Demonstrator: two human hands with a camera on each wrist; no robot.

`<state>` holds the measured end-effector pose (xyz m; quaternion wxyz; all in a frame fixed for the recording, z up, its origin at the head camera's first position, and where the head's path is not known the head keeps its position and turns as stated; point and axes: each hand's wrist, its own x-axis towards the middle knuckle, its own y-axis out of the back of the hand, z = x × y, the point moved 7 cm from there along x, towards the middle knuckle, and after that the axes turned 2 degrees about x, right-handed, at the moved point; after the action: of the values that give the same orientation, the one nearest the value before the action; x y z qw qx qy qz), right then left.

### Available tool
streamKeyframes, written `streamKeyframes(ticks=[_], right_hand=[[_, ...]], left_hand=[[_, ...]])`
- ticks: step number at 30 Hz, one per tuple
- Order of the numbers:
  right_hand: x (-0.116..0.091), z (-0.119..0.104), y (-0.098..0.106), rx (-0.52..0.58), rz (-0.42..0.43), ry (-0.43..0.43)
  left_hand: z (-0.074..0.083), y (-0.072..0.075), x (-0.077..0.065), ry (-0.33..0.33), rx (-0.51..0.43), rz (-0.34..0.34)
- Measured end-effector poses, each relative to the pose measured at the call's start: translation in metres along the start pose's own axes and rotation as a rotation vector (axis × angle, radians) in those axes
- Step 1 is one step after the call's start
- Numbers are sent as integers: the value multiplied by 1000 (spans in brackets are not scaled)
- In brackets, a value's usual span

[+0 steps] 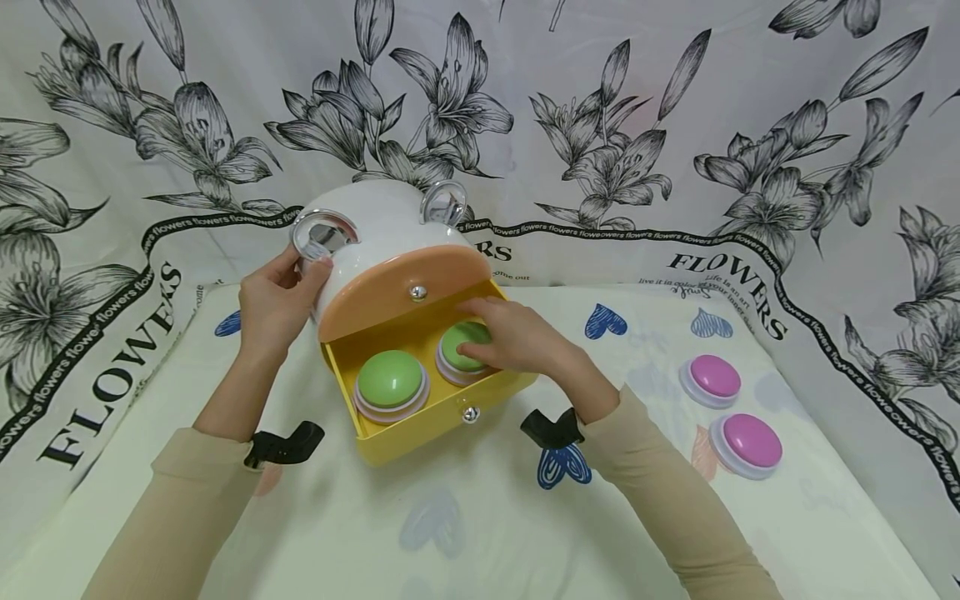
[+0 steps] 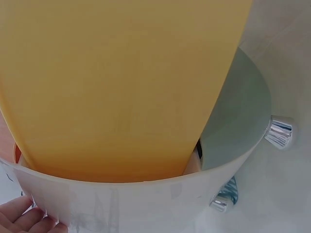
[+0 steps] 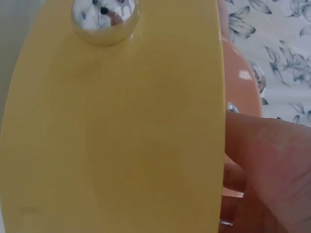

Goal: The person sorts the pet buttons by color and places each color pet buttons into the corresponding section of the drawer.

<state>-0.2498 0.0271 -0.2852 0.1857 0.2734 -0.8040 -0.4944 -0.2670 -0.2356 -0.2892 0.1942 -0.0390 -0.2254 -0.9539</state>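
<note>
A white domed box (image 1: 375, 221) stands with its orange front panel (image 1: 408, 287) and pulled-out yellow drawer (image 1: 442, 421) facing me. My left hand (image 1: 277, 300) grips the dome's left side by a round silver fitting (image 1: 321, 235), thumb in front. In the left wrist view, its fingertips (image 2: 29, 218) lie against the white shell (image 2: 136, 208). Two green-topped round buttons with pale bases sit in the drawer. My right hand (image 1: 517, 333) reaches over the drawer's right side and grasps the right green button (image 1: 459, 354), partly covering it. The left green button (image 1: 390, 379) lies untouched.
Two pink-topped round buttons, one farther back (image 1: 712, 379) and one nearer (image 1: 750, 443), lie on the right of the heart-patterned cloth (image 1: 480, 533). A flower-printed curtain (image 1: 600, 142) hangs behind the box. Silver knobs stick out from the panel and drawer front.
</note>
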Motion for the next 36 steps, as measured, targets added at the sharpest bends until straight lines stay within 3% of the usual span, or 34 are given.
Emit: streamKeyframes(ticks=[16, 26, 31, 36], right_hand=[[-39, -9, 18, 180, 392, 164], [-74, -8, 15, 142, 665, 284], [-87, -6, 0, 155, 714, 360], [-94, -1, -19, 193, 714, 368]], left_hand=[[1, -1, 0, 2, -2, -4], [0, -1, -1, 5, -4, -5], [0, -1, -1, 10, -3, -2], [-1, 0, 0, 12, -8, 3]])
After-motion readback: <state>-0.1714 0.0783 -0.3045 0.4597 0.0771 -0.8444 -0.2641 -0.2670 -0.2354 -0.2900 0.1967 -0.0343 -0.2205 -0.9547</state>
